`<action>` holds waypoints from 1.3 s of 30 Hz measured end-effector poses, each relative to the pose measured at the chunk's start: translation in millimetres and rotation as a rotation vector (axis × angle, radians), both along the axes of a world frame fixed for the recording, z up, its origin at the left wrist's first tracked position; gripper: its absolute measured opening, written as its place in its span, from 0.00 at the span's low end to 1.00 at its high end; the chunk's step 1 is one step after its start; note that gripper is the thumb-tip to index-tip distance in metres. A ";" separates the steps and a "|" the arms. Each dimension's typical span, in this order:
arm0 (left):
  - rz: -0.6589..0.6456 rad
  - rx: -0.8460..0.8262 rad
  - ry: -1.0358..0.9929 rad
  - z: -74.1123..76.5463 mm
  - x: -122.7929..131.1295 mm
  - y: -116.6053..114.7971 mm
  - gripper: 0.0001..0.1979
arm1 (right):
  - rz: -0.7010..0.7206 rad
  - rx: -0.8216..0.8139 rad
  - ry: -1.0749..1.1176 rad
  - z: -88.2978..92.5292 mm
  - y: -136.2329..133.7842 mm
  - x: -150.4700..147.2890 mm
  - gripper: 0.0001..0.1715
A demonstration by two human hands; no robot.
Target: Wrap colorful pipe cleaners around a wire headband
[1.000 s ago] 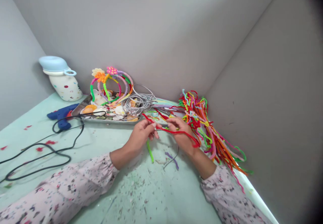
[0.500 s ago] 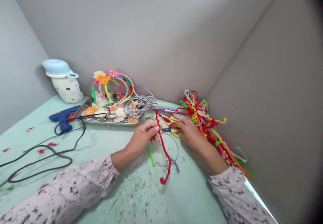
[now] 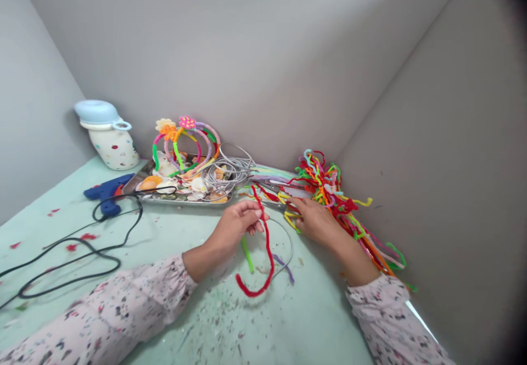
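Observation:
My left hand [image 3: 240, 222] pinches a red pipe cleaner [image 3: 269, 250] near its upper end; the rest hangs down and curls to the left at its tip. To the right, my right hand [image 3: 315, 218] reaches palm down over the yellow handles [image 3: 292, 223] of what look like scissors, its fingertips partly hidden. A grey wire loop [image 3: 290, 244], a green piece [image 3: 247, 255] and a purple piece [image 3: 285, 269] lie on the table below my hands. Beyond my right hand is a pile of colourful pipe cleaners [image 3: 323, 181].
A metal tray [image 3: 193, 203] holds shells, coiled wire [image 3: 228, 170] and decorated rings [image 3: 176, 148]. Left of it lie a blue glue gun [image 3: 109, 192] and its black cord [image 3: 117, 260]. A white bottle [image 3: 115, 148] with a blue lid stands at the back left, near the walls.
The red pipe cleaner's lower end has swung to the left into a wider curve. The dark scissor part between my hands shows less than before. The whole view has shifted slightly.

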State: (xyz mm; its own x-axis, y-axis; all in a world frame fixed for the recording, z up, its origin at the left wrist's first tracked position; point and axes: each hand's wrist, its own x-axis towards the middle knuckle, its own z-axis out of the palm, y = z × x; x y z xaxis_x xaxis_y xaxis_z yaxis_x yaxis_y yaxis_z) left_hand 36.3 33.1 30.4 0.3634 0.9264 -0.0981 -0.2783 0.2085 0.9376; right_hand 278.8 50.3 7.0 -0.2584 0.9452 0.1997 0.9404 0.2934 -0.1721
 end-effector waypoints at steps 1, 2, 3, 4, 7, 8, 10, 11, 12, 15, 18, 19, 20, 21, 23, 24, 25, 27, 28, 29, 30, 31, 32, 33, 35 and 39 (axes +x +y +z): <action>-0.002 -0.006 -0.006 0.0 0.0 0.2 0.10 | -0.008 -0.006 0.060 2.8 -0.5 1.8 0.36; -0.006 -0.009 -0.009 0.0 0.0 0.3 0.09 | -0.003 -0.014 0.130 5.8 -0.8 3.3 0.37; -0.010 -0.008 -0.010 -0.2 0.0 0.5 0.09 | 0.018 -0.025 0.210 8.8 -0.8 4.4 0.38; -0.014 -0.005 -0.009 -0.4 0.0 0.7 0.08 | 0.033 -0.039 0.293 11.7 -0.4 5.0 0.38; -0.009 0.001 -0.009 -1.2 0.0 0.9 0.07 | 0.026 -0.118 0.625 18.0 1.5 4.1 0.38; -0.004 0.001 -0.011 -1.3 0.0 0.8 0.07 | 0.013 -0.151 0.757 19.3 2.2 3.2 0.38; -0.001 -0.005 -0.012 -1.3 0.2 0.6 0.07 | -0.009 -0.201 1.022 22.0 3.5 1.4 0.40; -0.004 -0.008 -0.011 -1.0 0.4 0.3 0.08 | -0.017 -0.204 1.143 23.7 3.9 0.7 0.41; -0.008 -0.012 -0.011 -0.7 0.6 0.0 0.08 | -0.019 -0.193 1.250 26.0 4.0 0.1 0.42; -0.011 -0.015 -0.012 0.7 1.4 -1.1 0.09 | 0.005 -0.121 1.460 35.2 2.6 -1.4 0.31; -0.001 -0.009 -0.023 1.9 1.9 -2.0 0.09 | -0.001 -0.130 1.509 43.7 -3.3 -7.4 0.19; 0.003 -0.006 -0.030 2.2 1.8 -2.1 0.09 | 0.008 -0.171 1.482 45.6 -6.5 -11.2 0.19; 0.007 -0.002 -0.039 2.6 1.7 -2.1 0.08 | 0.022 -0.212 1.438 47.0 -10.2 -15.9 0.20; 0.010 0.002 -0.048 3.0 1.5 -2.0 0.08 | 0.042 -0.262 1.361 48.0 -14.3 -21.3 0.20; 0.015 0.009 -0.069 4.0 0.9 -1.6 0.08 | 0.078 -0.358 1.154 49.4 -22.9 -32.7 0.22; 0.017 0.011 -0.084 4.7 0.6 -1.3 0.08 | 0.118 -0.349 1.074 50.0 -27.0 -38.0 0.24; 0.019 0.013 -0.100 5.4 0.3 -1.0 0.08 | 0.172 -0.334 0.986 50.5 -30.6 -42.5 0.25; 0.023 0.013 -0.132 7.1 -0.2 -0.5 0.07 | 0.264 -0.273 0.777 50.7 -36.0 -48.6 0.24; 0.026 0.010 -0.146 8.1 -0.3 -0.4 0.07 | 0.264 -0.226 0.694 50.2 -37.6 -50.2 0.24; 0.032 0.002 -0.159 9.0 -0.3 -0.4 0.07 | 0.256 -0.181 0.631 49.1 -38.4 -51.2 0.24; 0.042 -0.010 -0.171 9.9 -0.1 -0.4 0.08 | 0.250 -0.142 0.586 47.7 -38.6 -51.6 0.24; 0.056 -0.024 -0.184 10.8 0.2 -0.6 0.08 | 0.241 -0.103 0.548 45.9 -38.4 -51.8 0.24; 0.070 -0.036 -0.197 11.6 0.6 -0.8 0.08 | 0.238 -0.071 0.508 44.0 -37.9 -51.9 0.24; 0.081 -0.046 -0.208 12.3 1.0 -1.1 0.08 | 0.243 -0.043 0.467 42.3 -37.5 -52.2 0.25; 0.086 -0.063 -0.229 13.4 1.8 -2.1 0.07 | 0.263 -0.005 0.388 40.0 -37.1 -53.1 0.29; 0.066 -0.092 -0.236 14.3 3.4 -4.9 0.06 | 0.269 0.013 0.298 41.0 -38.5 -56.2 0.32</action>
State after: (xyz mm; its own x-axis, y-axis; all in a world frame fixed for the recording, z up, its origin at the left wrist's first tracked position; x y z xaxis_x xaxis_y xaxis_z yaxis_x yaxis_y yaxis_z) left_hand 39.7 28.2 44.7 0.3255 0.9399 -0.1029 -0.5030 0.2643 0.8229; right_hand 222.5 11.7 48.0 -0.4252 0.8486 0.3148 0.7393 0.5263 -0.4201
